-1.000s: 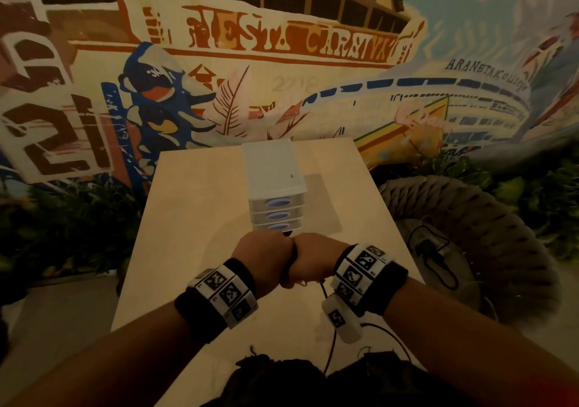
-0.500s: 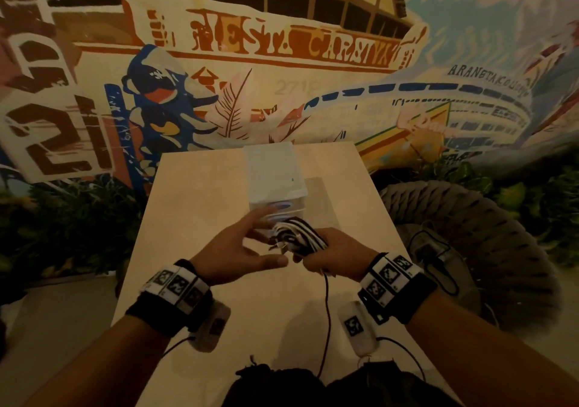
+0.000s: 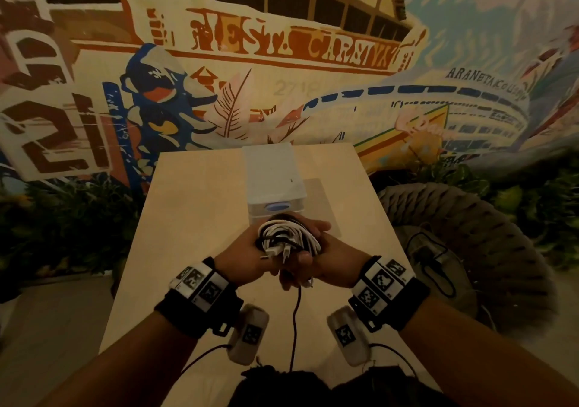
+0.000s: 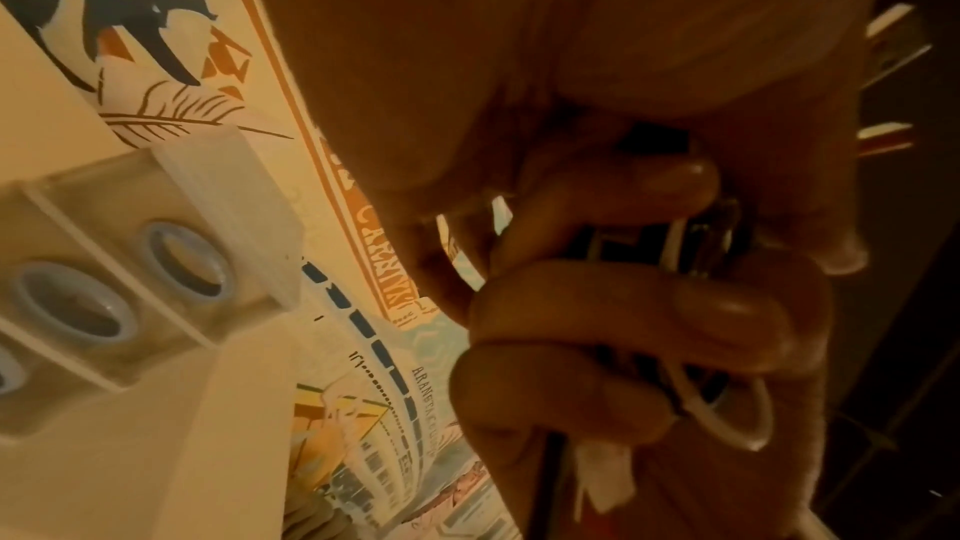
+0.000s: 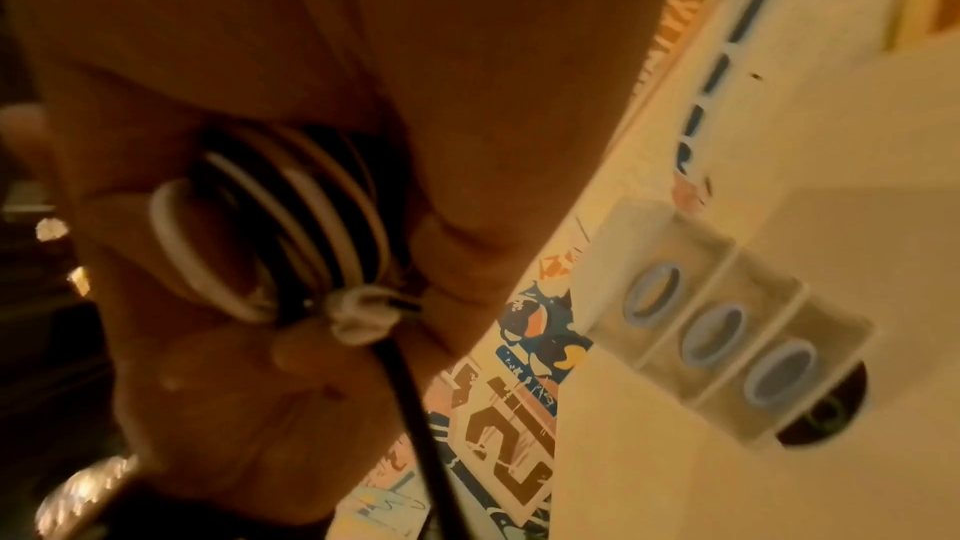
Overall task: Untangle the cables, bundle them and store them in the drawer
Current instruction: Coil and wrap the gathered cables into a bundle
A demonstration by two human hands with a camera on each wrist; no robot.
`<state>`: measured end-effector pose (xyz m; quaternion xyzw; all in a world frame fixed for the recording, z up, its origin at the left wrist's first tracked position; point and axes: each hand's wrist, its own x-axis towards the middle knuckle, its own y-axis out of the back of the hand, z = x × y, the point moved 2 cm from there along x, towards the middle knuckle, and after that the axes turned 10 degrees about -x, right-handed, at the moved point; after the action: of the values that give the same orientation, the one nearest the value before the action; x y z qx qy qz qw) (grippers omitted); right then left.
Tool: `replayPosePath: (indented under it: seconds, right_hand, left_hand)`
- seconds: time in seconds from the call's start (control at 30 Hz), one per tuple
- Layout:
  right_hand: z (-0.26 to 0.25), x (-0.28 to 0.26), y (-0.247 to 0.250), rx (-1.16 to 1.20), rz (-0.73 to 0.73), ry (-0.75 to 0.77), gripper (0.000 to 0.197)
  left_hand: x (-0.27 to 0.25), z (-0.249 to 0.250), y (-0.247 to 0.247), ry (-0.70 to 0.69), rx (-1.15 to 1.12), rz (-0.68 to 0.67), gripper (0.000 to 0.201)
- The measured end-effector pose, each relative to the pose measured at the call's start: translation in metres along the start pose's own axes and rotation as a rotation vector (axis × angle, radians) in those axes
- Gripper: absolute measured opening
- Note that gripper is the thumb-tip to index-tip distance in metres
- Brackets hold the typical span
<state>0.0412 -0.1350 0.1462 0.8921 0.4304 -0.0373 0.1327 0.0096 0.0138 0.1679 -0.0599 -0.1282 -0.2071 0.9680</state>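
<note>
A painted mural (image 3: 282,46) covers the wall behind a light wooden table (image 3: 188,218). A white drawer unit (image 3: 274,181) stands on the table at mid-depth; the wrist views show three stacked drawers, each with a blue oval pull, all pushed in.

Both hands meet above the table, just in front of the drawer unit and clear of it. Between them sits the cable bundle (image 3: 288,237), a coil of white and black cables wound into tight loops. Two connector ends protrude from the coil toward the person.

The left hand (image 3: 241,256) cups the bundle from its left side. In the left wrist view its fingers (image 4: 623,323) are curled round the coiled strands, with white loops showing between them.

The right hand (image 3: 326,262) closes on the bundle from the right. Its thumb lies across the near side of the coil, and in the right wrist view the loops (image 5: 291,220) rest in the curled palm with a white connector (image 5: 364,315) at the lower edge.

One black cable (image 3: 296,322) hangs from the underside of the grip and runs down toward the person, over the table edge. Which hand bears most of the load cannot be told.
</note>
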Motion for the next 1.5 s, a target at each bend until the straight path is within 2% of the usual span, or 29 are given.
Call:
replayPosePath:
  seconds: [0.1,0.2,0.3,0.43,0.57,0.63,0.7,0.8,0.83,0.93,1.03,1.1,1.17,1.23,1.33,1.4,1.5]
  right_hand:
    - [-0.002,-0.001,0.003,-0.013,-0.018,0.025,0.054]
    - [0.002,-0.002,0.003,-0.018,-0.01,-0.009,0.045]
    - [0.002,-0.003,0.007,-0.012,-0.05,-0.076,0.034]
    - [-0.005,-0.003,0.007,0.047,-0.102,-0.061,0.028]
    - [-0.012,0.0,0.001,0.001,-0.008,-0.022,0.038]
    - [-0.011,0.0,-0.001,0.023,0.042,-0.021,0.054]
    - [-0.007,0.002,-0.005,0.015,0.004,-0.056,0.066]
    - [-0.003,0.008,-0.007,0.078,-0.105,-0.108,0.026]
    - [0.0,0.009,-0.006,0.118,-0.115,-0.129,0.02]
    - [0.007,0.006,-0.002,0.101,-0.127,-0.149,0.018]
    - [0.016,0.001,0.001,-0.136,-0.21,-0.182,0.013]
    - [0.029,0.0,0.005,-0.244,-0.235,-0.256,0.012]
    - [0.044,-0.004,0.009,-0.293,-0.207,-0.333,0.021]
    - [0.053,-0.008,0.01,-0.206,-0.16,-0.363,0.023]
    - [0.052,-0.006,0.012,0.069,-0.056,-0.394,0.031]
    - [0.05,-0.002,0.012,0.119,-0.025,-0.422,0.035]
    - [0.047,0.003,0.009,0.128,-0.003,-0.449,0.034]
  left_hand:
    - [0.001,0.004,0.002,-0.031,0.033,-0.033,0.024]
    - [0.005,0.001,0.003,0.023,0.045,-0.08,0.019]
    - [0.007,-0.004,-0.001,0.018,0.051,-0.035,0.018]
    - [0.009,-0.008,-0.011,-0.039,-0.063,0.104,0.016]
    - [0.011,-0.009,-0.013,-0.107,-0.042,0.176,0.015]
    - [0.008,-0.013,-0.014,-0.109,-0.029,0.211,0.014]
    - [0.005,-0.016,-0.011,-0.096,-0.006,0.239,0.013]
    - [0.004,-0.014,-0.001,-0.109,0.07,0.229,0.013]
    - [0.005,-0.012,0.004,-0.124,0.088,0.221,0.013]
    - [0.006,-0.009,0.014,-0.129,0.073,0.242,0.011]
    - [0.003,-0.011,0.019,-0.103,0.009,0.265,0.018]
    - [0.0,-0.012,0.026,-0.092,0.083,0.283,0.023]
    - [0.0,-0.009,0.032,-0.073,0.153,0.282,0.019]
    - [-0.001,-0.006,0.04,-0.035,0.249,0.248,0.02]
    - [-0.002,-0.009,0.048,0.064,0.477,0.124,0.025]
    - [-0.002,-0.013,0.046,0.114,0.691,-0.001,0.024]
    - [0.002,-0.014,0.035,0.073,1.018,-0.148,0.027]
